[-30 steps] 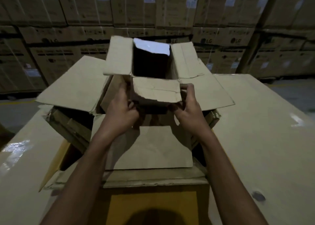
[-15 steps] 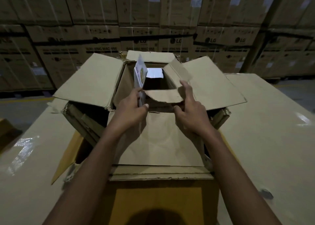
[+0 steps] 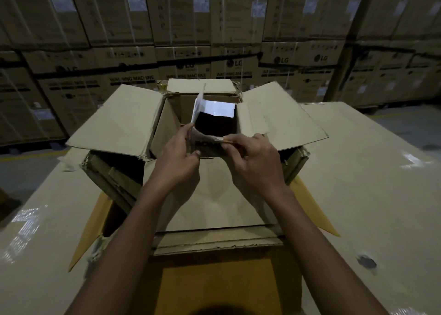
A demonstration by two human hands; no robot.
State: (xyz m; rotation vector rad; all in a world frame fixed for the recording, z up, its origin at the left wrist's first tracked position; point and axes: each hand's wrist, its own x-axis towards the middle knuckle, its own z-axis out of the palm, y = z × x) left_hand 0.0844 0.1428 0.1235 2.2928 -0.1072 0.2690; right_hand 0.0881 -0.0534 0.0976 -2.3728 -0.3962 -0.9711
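Observation:
A small open carton with a dark inside and a glossy white far flap sits inside a large open cardboard box whose four flaps are spread out. My left hand grips the small carton's near left corner, thumb on its printed front. My right hand pinches the near flap at the carton's front rim, fingers curled over it. A white printed side flap stands up on the carton's left.
The big box rests on a pale glossy cardboard surface that stretches left and right. Its near flap lies flat toward me. A wall of stacked LG washing-machine cartons fills the background. A dark spot marks the surface at right.
The small carton has gone down into the big box. Its brown side flaps have been folded away, and my right hand has come over the near flap and pinched it.

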